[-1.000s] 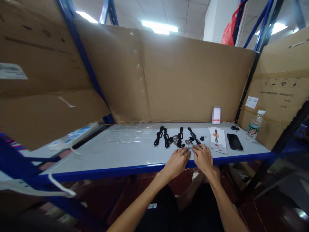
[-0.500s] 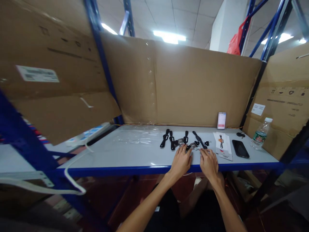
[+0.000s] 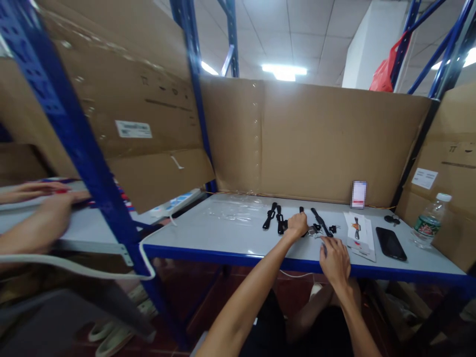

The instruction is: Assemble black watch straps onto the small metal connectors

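Note:
Several black parts with widened ends lie on the grey table. Two of them, a leftmost black part (image 3: 269, 216) and a second black part (image 3: 279, 220), are left of my left hand (image 3: 298, 224). That hand is curled over another black part (image 3: 301, 210), whose top end shows above the fingers; what the fingertips grip is hidden. A longer black part (image 3: 321, 221) lies between my hands, with small metal pieces (image 3: 314, 229) beside it. My right hand (image 3: 335, 255) rests at the table's front edge near its lower end, fingers bent, fingertips by small pieces too tiny to make out.
Printed leaflets (image 3: 360, 235), a black phone (image 3: 390, 243), dark round items (image 3: 391, 219) and a water bottle (image 3: 427, 220) lie or stand at the right. An upright lit phone (image 3: 359, 194) leans on the cardboard. Clear plastic film (image 3: 238, 208) lies left. Another person's hands show far left.
The view has turned left, bringing another person's hands into sight. My left hand has moved up over the parts and closed. My right hand remains near the front edge.

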Motion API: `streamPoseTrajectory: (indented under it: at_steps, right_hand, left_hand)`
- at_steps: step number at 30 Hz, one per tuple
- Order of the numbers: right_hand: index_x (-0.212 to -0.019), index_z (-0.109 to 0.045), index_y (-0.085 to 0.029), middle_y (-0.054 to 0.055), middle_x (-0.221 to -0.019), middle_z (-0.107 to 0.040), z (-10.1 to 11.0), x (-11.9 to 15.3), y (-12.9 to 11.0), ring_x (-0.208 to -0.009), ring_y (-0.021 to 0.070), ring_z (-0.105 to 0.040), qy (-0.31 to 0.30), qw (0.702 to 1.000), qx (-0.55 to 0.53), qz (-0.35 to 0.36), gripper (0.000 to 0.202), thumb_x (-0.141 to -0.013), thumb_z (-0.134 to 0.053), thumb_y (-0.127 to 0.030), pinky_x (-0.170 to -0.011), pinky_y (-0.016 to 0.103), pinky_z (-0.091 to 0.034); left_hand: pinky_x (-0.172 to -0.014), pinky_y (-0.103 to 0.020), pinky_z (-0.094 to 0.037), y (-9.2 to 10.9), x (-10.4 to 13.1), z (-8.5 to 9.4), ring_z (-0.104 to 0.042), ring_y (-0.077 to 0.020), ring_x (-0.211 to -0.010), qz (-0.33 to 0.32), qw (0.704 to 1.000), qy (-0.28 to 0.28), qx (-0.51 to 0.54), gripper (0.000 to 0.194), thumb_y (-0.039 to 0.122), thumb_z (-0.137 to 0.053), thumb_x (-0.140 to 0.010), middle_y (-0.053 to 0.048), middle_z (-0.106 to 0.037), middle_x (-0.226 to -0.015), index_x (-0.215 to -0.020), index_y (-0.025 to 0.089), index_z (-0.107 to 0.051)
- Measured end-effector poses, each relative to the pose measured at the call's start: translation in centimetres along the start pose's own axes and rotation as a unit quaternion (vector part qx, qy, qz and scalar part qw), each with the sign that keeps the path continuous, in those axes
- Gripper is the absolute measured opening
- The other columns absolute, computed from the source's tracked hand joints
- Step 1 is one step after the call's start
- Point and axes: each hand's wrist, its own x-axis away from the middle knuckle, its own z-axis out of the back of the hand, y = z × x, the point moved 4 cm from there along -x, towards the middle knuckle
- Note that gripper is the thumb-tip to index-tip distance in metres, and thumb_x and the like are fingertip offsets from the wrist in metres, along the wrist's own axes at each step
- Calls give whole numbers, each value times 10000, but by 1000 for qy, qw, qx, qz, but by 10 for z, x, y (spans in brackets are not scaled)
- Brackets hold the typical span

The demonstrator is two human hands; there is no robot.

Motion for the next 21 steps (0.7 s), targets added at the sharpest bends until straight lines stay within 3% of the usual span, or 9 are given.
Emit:
streamPoseTrajectory:
  at_steps: [5,10,14,17,21]
  right_hand:
    - [-1218,-663,-207,67,-1161,-697,2,0,-2,-1105,245,-529,-5,1000,-6,-11,353,-911,-498,-153,-929,360,-364]
    - [-1214,-660,-203,76,-1161,-692,4,1,-4,-1120,242,-523,-12,1000,-6,-24,357,-899,-503,-146,-935,364,-367]
    - [-1221,-656,-208,79,-1160,-690,6,1,-6,-1122,242,-524,-16,999,-4,-30,360,-896,-509,-155,-942,367,-367]
    - [-1219,-653,-211,77,-1158,-689,7,1,-6,-1123,244,-522,-16,999,-6,-34,357,-896,-511,-159,-941,367,-368]
    - [-1219,-650,-199,75,-1141,-691,8,1,-7,-1110,245,-521,-16,999,-16,-35,353,-898,-509,-156,-935,363,-368]
  left_hand:
    - [-975,-421,-463,-1,2,-12,-595,-338,-1216,14,999,-7,28,535,231,-560,-868,-276,-640,-1219,-1367,61,-463]
    - [-980,-447,-449,-1,1,-10,-589,-371,-1221,30,995,-19,89,481,187,-647,-801,-293,-632,-1225,-1255,69,-544]
    - [-969,-422,-449,-3,-2,-2,-584,-360,-1225,50,980,1,195,446,119,-676,-737,-246,-660,-1196,-1176,121,-599]
    - [-857,-349,-501,-9,0,8,-663,-303,-1083,59,946,15,318,435,162,-677,-761,-180,-706,-1072,-1189,143,-598]
    - [-606,-216,-493,-25,19,25,-678,-155,-754,57,867,14,495,340,232,-553,-889,-97,-678,-863,-1204,105,-569]
